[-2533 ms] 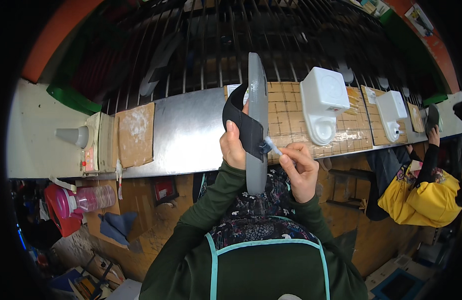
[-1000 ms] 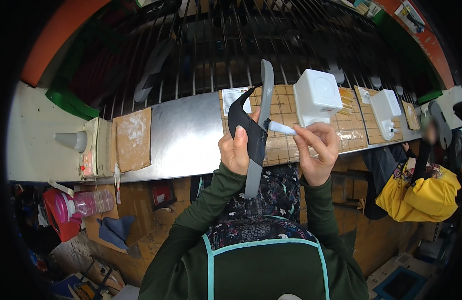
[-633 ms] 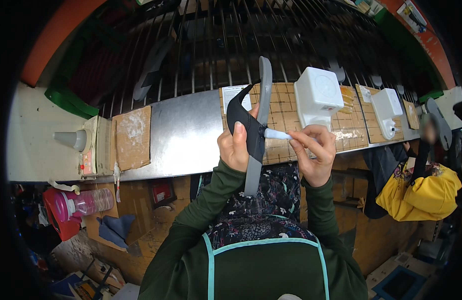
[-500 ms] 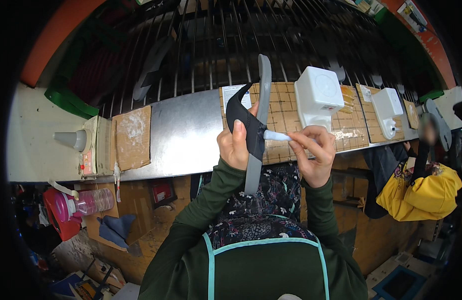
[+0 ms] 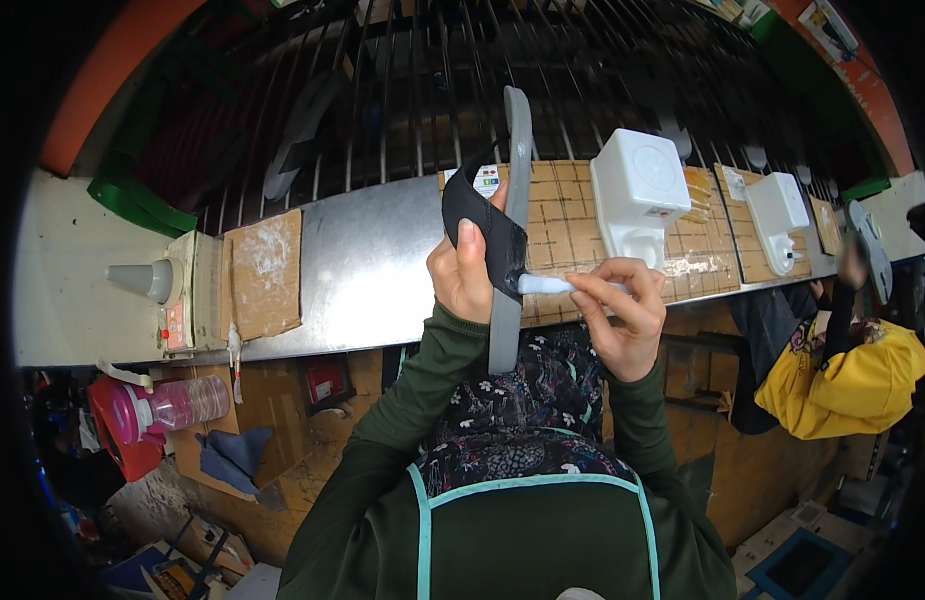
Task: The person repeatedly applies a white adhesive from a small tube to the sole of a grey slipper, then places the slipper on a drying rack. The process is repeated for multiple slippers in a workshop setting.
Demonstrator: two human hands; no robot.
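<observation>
My left hand point(image 5: 461, 273) grips a slide sandal point(image 5: 518, 150) that stands on edge, with a grey sole and a wide black strap. The thumb presses on the outside of the strap and the other fingers are mostly hidden behind it. Between the thumb and fingertips of my right hand point(image 5: 623, 312) is a small pale brush point(image 5: 545, 285). Its broad tip touches the edge of the sandal where strap and sole meet, below the strap's middle.
White dispensers point(image 5: 650, 185) stand on cardboard along the metal bench point(image 5: 367, 265). Beyond it runs a rack of metal rods point(image 5: 402, 100) carrying sandals. At left are a grey cone point(image 5: 147, 278) and a pink-capped bottle point(image 5: 187, 402). A co-worker in yellow point(image 5: 842, 380) sits at right.
The sandal has shifted slightly up and left and turned a little in my left hand. The brush has moved left and down along the sandal's edge.
</observation>
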